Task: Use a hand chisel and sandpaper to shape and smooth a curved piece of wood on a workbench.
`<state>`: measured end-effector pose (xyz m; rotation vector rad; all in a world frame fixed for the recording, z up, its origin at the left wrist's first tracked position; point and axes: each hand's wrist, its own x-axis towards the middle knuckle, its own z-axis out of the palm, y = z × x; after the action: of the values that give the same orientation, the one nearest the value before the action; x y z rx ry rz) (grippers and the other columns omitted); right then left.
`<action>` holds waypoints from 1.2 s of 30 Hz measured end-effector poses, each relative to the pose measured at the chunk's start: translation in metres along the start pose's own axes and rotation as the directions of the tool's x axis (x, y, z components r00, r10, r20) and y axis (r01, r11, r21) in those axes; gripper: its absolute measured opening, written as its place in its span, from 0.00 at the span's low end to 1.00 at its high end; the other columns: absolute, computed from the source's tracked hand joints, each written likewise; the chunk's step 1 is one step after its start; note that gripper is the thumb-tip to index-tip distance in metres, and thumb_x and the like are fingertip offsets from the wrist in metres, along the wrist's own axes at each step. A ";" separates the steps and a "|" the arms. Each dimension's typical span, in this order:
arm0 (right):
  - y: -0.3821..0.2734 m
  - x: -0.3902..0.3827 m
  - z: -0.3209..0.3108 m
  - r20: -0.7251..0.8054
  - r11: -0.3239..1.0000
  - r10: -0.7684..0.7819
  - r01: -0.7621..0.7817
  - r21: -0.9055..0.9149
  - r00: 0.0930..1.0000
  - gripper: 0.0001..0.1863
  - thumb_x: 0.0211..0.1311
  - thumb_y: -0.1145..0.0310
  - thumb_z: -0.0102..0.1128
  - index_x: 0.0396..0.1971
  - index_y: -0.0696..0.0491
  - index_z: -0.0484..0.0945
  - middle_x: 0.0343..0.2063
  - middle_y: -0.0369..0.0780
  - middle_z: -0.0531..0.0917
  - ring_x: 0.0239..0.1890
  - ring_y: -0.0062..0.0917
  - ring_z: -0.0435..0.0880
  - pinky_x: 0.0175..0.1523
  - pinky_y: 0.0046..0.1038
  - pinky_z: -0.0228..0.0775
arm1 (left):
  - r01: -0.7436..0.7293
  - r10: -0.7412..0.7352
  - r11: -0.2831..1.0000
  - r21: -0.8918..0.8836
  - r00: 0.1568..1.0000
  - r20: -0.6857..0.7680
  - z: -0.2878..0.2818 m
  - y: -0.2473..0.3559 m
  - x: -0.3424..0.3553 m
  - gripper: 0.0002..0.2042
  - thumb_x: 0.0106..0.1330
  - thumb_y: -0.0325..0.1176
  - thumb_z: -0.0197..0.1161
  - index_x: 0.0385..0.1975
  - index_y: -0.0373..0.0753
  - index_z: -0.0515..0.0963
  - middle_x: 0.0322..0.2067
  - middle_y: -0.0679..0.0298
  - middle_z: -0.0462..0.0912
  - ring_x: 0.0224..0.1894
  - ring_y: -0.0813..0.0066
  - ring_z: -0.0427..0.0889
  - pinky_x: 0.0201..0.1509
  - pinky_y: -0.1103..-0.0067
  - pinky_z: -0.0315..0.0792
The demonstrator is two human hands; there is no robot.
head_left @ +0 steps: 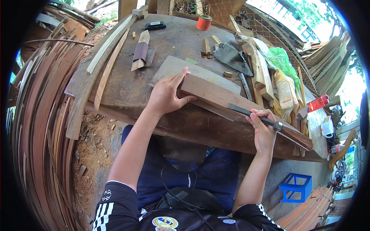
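A reddish-brown wooden beam (214, 89) lies slantwise along the near edge of the worn workbench (181, 40), over a thinner strip of wood. At the beam's left end is my left hand (167, 94), its fingers along the far side and its thumb on the near side, gripping it. Over the right part of the beam, my right hand (262, 127) is closed round a chisel (241, 110). The flat dark blade points left along the wood. A metal ring shows just right of the fingers; the handle beyond it is hard to separate from the beam.
Behind the beam lies a grey board (173, 69). Sandpaper-wrapped wood (140, 52), a black case (155, 25) and a red tin (204, 22) stand farther off. Offcuts and a green plastic bag (279, 61) crowd the right. Long planks (42, 134) are stacked left; a blue stool (296, 188) stands lower right.
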<state>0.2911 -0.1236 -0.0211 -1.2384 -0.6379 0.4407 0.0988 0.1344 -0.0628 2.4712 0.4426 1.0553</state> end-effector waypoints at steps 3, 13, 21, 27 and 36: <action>0.002 0.012 0.019 -0.003 0.999 0.027 -0.027 -0.038 1.000 0.07 0.56 0.79 0.67 0.29 0.57 0.76 0.37 0.44 0.82 0.39 0.24 0.83 0.46 0.26 0.81 | 0.001 -0.003 0.997 0.074 1.000 0.026 -0.002 0.003 0.001 0.45 0.47 0.46 0.76 0.65 0.38 0.61 0.53 0.56 0.78 0.55 0.54 0.76 0.58 0.67 0.70; 0.021 0.026 0.062 0.088 0.999 0.024 -0.020 -0.039 0.996 0.07 0.56 0.78 0.67 0.29 0.56 0.76 0.37 0.45 0.84 0.38 0.23 0.83 0.46 0.23 0.78 | 0.064 -0.063 0.998 0.029 0.998 -0.012 0.002 -0.003 -0.002 0.48 0.47 0.49 0.75 0.67 0.38 0.57 0.53 0.55 0.78 0.56 0.54 0.76 0.60 0.66 0.69; 0.026 0.016 0.064 0.044 0.992 0.090 -0.093 0.081 0.995 0.07 0.57 0.79 0.66 0.30 0.57 0.75 0.38 0.45 0.82 0.41 0.25 0.83 0.50 0.29 0.80 | 0.064 -0.064 0.998 0.010 0.998 -0.008 0.000 -0.001 0.000 0.51 0.45 0.50 0.76 0.67 0.36 0.56 0.53 0.56 0.78 0.56 0.55 0.76 0.60 0.67 0.68; 0.036 0.027 0.103 0.124 0.994 0.100 -0.105 0.039 0.987 0.07 0.57 0.79 0.66 0.31 0.58 0.76 0.39 0.46 0.83 0.42 0.25 0.83 0.51 0.27 0.78 | 0.069 -0.069 0.998 -0.007 0.997 -0.029 0.001 -0.008 -0.005 0.51 0.46 0.51 0.75 0.67 0.34 0.55 0.52 0.55 0.78 0.55 0.55 0.76 0.60 0.68 0.69; 0.021 0.014 0.075 0.004 0.998 0.059 -0.059 0.017 0.998 0.07 0.58 0.78 0.66 0.31 0.57 0.75 0.39 0.45 0.82 0.42 0.24 0.83 0.50 0.27 0.80 | 0.091 -0.091 0.995 -0.030 0.996 0.001 0.002 -0.003 0.001 0.51 0.44 0.49 0.77 0.67 0.37 0.56 0.53 0.56 0.78 0.56 0.54 0.75 0.59 0.68 0.69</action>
<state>0.2528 -0.0543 -0.0239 -1.2427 -0.6004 0.4970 0.1002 0.1365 -0.0646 2.4007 0.5304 1.0187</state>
